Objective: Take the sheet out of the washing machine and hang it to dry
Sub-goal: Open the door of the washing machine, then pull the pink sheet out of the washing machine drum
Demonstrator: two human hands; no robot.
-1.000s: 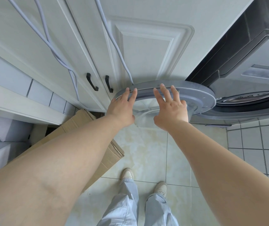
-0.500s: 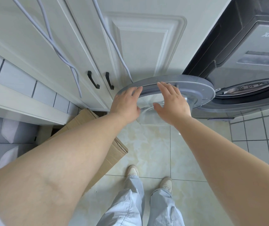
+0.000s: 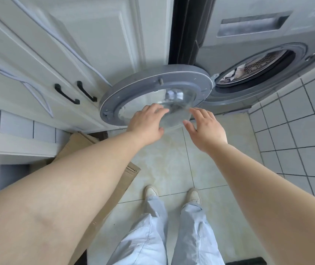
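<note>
The grey front-loading washing machine [image 3: 267, 44] stands at the upper right with its round door [image 3: 153, 87] swung wide open to the left. Inside the metal drum a bit of striped fabric, the sheet [image 3: 233, 74], shows at the left of the opening. My left hand [image 3: 147, 123] reaches out with fingers straight, over the door's clear glass bowl. My right hand [image 3: 204, 127] hovers just right of it, fingers spread and relaxed, holding nothing. Both hands are in front of the door, left of the drum opening.
White cabinet doors [image 3: 88, 44] with black handles [image 3: 66, 93] stand behind the open door, with grey cables running across them. A flattened cardboard box [image 3: 99, 188] leans at the lower left. The floor is pale tile [image 3: 174, 163]; grey wall tiles [image 3: 296, 121] run along the right.
Both hands have come off the door's rim and now hover over its glass. The view has swung right and lower, so the drum opening and the fabric inside show.
</note>
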